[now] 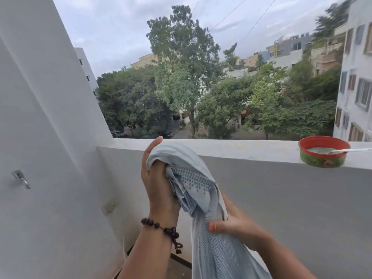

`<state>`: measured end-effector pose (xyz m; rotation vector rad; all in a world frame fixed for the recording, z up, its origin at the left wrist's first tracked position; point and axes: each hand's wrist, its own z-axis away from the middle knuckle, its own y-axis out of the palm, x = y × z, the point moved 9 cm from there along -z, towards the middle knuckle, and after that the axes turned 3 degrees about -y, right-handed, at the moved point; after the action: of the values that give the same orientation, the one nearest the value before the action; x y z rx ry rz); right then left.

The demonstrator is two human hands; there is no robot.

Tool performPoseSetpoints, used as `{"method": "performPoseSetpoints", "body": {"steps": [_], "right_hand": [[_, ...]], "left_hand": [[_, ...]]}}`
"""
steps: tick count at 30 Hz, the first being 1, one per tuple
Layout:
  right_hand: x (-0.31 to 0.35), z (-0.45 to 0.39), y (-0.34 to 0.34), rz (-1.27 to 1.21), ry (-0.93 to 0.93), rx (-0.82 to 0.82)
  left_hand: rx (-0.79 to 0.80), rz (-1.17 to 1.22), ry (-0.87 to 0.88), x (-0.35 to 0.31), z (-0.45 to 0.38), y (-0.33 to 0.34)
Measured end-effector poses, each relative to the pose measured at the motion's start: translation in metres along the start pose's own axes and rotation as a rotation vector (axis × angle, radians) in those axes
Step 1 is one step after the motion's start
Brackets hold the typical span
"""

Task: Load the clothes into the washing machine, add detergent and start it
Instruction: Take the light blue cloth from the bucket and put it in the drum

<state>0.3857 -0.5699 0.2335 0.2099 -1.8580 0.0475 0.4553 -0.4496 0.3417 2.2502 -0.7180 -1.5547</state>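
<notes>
**Cloth in hand, washer not in view**

Bunch the pale blue cloth (198, 190) tighter before carrying it; the tail hangs low out of frame and could drag. Left hand (156, 178) fisted around the top bundle, raised by the balcony wall (251, 150). Right hand (231, 226) pinching the cloth lower down, thumb on fabric. Both grips closed.

Head-worn view, close above raised hands, facing outward over balcony parapet (251, 151).

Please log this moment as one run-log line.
left hand: gripping cloth top | right hand: gripping lower | cloth: pale blue, bunched, raised | washer: unseen | tub: on ledge
</notes>
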Motion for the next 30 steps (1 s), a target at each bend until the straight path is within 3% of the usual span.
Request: {"method": "performPoseSetpoints", "body": {"steps": [6, 15, 20, 25, 27, 30], "right_hand": [[-0.027, 0.01, 0.006, -0.159, 0.049, -0.058], [0.033, 0.019, -0.047, 0.06, -0.218, -0.581], [0.039, 0.018, -0.058, 0.13, -0.237, -0.73], [0.033, 0.014, -0.054, 0.134, -0.192, -0.758], [0.028, 0.007, -0.045, 0.117, -0.142, -0.681], [0.019, -0.004, -0.02, -0.023, -0.069, -0.41]], "left_hand": [[-0.056, 0.182, -0.087, 0.024, -0.01, -0.01], [-0.005, 0.142, -0.315, 0.05, 0.016, -0.029], [0.045, 0.08, -0.358, 0.059, 0.043, -0.021], [0.203, -0.047, -0.489, 0.069, 0.061, -0.013], [0.113, -0.038, -0.472, 0.07, 0.057, -0.021], [-0.057, 0.137, -0.433, 0.07, 0.044, -0.038]]}}
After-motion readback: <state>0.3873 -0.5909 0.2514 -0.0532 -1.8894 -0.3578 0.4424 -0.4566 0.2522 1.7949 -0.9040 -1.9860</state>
